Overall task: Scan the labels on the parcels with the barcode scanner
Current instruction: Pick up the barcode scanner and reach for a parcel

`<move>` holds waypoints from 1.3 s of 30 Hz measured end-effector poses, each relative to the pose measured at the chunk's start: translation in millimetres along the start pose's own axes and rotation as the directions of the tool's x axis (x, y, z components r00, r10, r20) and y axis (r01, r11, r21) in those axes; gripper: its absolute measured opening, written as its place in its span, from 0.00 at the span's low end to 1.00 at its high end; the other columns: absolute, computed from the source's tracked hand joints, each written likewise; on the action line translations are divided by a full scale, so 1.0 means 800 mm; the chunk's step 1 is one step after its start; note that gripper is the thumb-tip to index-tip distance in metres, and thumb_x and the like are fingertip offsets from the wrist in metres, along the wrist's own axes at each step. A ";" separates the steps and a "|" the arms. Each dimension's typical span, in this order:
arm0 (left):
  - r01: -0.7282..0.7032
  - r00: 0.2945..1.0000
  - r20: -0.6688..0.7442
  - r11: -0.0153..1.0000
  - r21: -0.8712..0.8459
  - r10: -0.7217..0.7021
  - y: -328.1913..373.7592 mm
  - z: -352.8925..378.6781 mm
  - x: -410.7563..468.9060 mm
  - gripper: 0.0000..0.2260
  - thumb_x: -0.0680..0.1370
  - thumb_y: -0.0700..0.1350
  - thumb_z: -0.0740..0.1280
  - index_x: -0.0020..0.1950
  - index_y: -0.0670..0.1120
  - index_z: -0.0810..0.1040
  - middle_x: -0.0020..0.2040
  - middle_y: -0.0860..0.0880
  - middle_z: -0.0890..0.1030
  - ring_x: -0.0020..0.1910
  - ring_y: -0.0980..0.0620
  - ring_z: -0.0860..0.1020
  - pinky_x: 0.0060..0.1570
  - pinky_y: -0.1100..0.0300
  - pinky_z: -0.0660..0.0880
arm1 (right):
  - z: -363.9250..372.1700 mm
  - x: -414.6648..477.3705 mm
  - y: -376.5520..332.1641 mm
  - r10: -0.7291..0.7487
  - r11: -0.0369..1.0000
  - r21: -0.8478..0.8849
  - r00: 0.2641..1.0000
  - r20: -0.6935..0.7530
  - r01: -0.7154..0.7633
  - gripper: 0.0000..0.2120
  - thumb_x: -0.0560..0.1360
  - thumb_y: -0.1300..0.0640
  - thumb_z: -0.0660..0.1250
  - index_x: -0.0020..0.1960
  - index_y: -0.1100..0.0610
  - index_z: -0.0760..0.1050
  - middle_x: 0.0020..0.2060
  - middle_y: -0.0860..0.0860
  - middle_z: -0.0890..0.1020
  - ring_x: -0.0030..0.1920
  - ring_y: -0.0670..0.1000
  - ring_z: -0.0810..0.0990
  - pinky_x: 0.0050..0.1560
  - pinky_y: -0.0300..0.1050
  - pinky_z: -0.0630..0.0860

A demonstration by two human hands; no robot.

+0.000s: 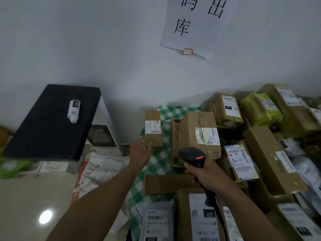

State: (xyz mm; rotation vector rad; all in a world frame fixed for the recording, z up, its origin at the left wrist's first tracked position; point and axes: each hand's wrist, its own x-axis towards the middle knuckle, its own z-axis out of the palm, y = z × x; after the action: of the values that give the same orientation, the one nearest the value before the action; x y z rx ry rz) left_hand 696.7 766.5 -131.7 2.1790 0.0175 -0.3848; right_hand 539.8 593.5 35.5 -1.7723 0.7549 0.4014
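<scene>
Just beyond left hand (139, 152), small parcel (153, 129); scanner (192, 156) in right hand (206, 176).

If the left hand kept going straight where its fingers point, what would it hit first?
Probably the small upright brown cardboard parcel with a white label, just ahead of the open left hand; depth is unclear, so they may already touch.

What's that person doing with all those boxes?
A person is scanning parcel labels. The right hand grips a black scanner with a red light on, held over the pile of boxes. The left hand, fingers open, reaches to a small brown box standing on the green checked cloth; whether it touches is unclear.
</scene>
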 end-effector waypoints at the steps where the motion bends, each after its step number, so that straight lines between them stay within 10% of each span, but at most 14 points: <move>1: -0.088 0.996 0.019 0.995 0.054 0.087 -0.004 -0.003 -0.017 0.14 0.83 0.52 0.66 0.66 0.47 0.78 0.65 0.47 0.78 0.65 0.46 0.75 0.69 0.45 0.72 | 0.000 -0.004 0.002 -0.011 1.000 -0.009 1.000 0.000 0.011 0.06 0.81 0.51 0.69 0.58 0.48 0.78 0.46 0.50 0.87 0.35 0.46 0.81 0.39 0.40 0.77; 4: -0.206 0.962 0.194 0.977 0.049 0.193 -0.024 -0.008 -0.067 0.09 0.82 0.50 0.69 0.61 0.50 0.80 0.61 0.53 0.77 0.65 0.50 0.76 0.67 0.55 0.71 | 0.002 -0.019 0.010 -0.029 0.999 -0.038 1.000 0.001 0.029 0.06 0.81 0.50 0.69 0.57 0.48 0.78 0.45 0.52 0.86 0.36 0.48 0.81 0.40 0.43 0.77; 8: -0.207 0.904 0.414 0.956 0.210 0.105 -0.054 -0.009 -0.102 0.30 0.76 0.52 0.76 0.75 0.47 0.71 0.70 0.51 0.70 0.72 0.52 0.68 0.66 0.70 0.59 | 0.006 -0.040 0.026 -0.010 1.000 -0.029 1.000 0.023 0.010 0.06 0.81 0.50 0.69 0.57 0.48 0.77 0.49 0.55 0.85 0.38 0.49 0.81 0.43 0.47 0.77; 13: -0.197 0.839 0.543 0.956 0.216 0.051 -0.076 -0.015 -0.110 0.51 0.60 0.58 0.80 0.78 0.43 0.66 0.75 0.42 0.67 0.73 0.41 0.69 0.73 0.50 0.67 | 0.014 -0.063 0.044 -0.010 0.998 -0.057 0.999 0.034 0.011 0.02 0.82 0.51 0.68 0.53 0.45 0.75 0.50 0.52 0.84 0.39 0.49 0.81 0.40 0.44 0.78; 18: -0.284 0.837 0.540 0.915 0.288 0.090 -0.066 -0.015 -0.108 0.34 0.70 0.52 0.79 0.74 0.46 0.72 0.70 0.44 0.73 0.70 0.43 0.73 0.70 0.51 0.70 | 0.023 -0.073 0.063 0.026 0.998 -0.052 0.999 0.020 -0.025 0.07 0.82 0.51 0.68 0.59 0.50 0.77 0.50 0.53 0.85 0.37 0.49 0.81 0.40 0.44 0.77; 30: -0.479 0.845 0.478 0.737 0.476 0.240 -0.042 -0.140 -0.122 0.38 0.75 0.63 0.72 0.80 0.52 0.65 0.74 0.49 0.70 0.67 0.48 0.73 0.67 0.50 0.74 | 0.029 -0.080 0.074 0.053 0.999 0.003 0.998 -0.018 -0.053 0.11 0.82 0.51 0.69 0.63 0.52 0.77 0.50 0.52 0.85 0.44 0.50 0.86 0.40 0.42 0.77; 34: -0.335 0.912 0.352 0.880 0.335 0.213 -0.074 -0.185 -0.145 0.41 0.71 0.74 0.66 0.78 0.53 0.67 0.70 0.51 0.74 0.61 0.51 0.75 0.55 0.57 0.78 | 0.031 -0.085 0.075 0.001 1.000 -0.006 0.999 -0.047 -0.001 0.12 0.81 0.49 0.70 0.63 0.49 0.77 0.51 0.48 0.85 0.43 0.49 0.87 0.43 0.45 0.79; 39: -0.093 0.971 0.199 0.978 -0.189 0.131 -0.055 -0.183 -0.198 0.19 0.81 0.55 0.63 0.72 0.55 0.73 0.60 0.56 0.78 0.56 0.53 0.80 0.42 0.69 0.76 | 0.029 -0.099 0.062 -0.159 0.987 -0.017 0.956 -0.247 0.159 0.17 0.78 0.46 0.72 0.65 0.48 0.77 0.46 0.47 0.86 0.36 0.46 0.86 0.38 0.48 0.78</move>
State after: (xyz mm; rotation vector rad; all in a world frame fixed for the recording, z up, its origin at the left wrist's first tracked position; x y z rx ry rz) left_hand 578.4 928.9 -41.0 1.9428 -0.1817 -0.5268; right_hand 451.0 629.4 40.2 -1.8867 0.7784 0.0700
